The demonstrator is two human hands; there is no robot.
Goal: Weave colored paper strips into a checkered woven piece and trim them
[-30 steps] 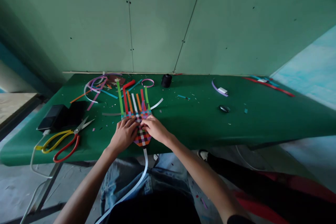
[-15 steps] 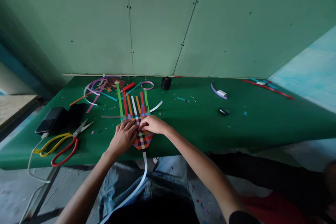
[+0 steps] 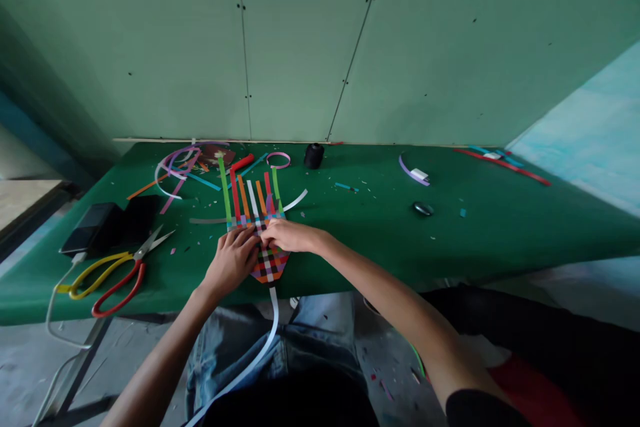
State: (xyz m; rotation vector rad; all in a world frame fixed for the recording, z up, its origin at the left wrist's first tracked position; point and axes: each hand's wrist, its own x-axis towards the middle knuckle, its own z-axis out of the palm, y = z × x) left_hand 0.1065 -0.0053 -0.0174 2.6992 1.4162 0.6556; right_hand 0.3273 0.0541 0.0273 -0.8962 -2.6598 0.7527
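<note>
A woven piece of coloured strips in a checked pattern lies near the table's front edge. Its loose ends, green, red, orange and white, fan out toward the wall. My left hand rests on the left side of the weave, fingers stretched out over it. From the right, my right hand bends its fingers into a pinch on the middle of the weave; its fingertips nearly meet those of my left hand. A long white strip hangs from the near end of the weave over my lap.
Scissors with yellow and red handles lie at left beside a black box with a white cable. Behind are curled strips, a pink ring and a black spool. Rightward lie a dark oval object and red strip.
The view has shifted slightly. Both hands stay at nearly the same place on the weave, with only small finger movement. A dark-clothed person at the lower right has shifted.
</note>
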